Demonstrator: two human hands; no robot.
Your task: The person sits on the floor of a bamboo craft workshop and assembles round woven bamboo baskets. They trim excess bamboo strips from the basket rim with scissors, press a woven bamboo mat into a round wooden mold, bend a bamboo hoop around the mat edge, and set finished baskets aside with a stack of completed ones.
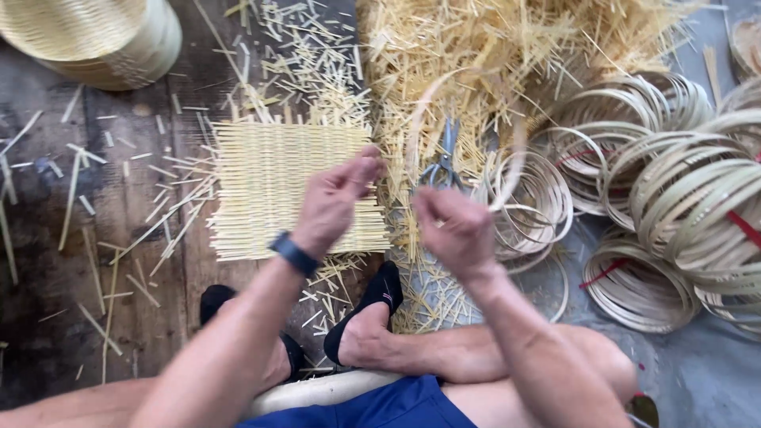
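My left hand and my right hand both grip a thin bamboo hoop that arcs up in front of me, blurred. The left hand pinches its left end near the thumb, the right hand holds its lower part. Below the hands lies a square woven bamboo mat on the floor. Grey scissors rest on the strips just beyond the hands. My feet in black shoes sit under the hands.
Stacks of bamboo hoops fill the right side. A heap of loose bamboo strips lies at the top. A woven basket stands at the top left. Scattered slivers cover the dark wooden floor.
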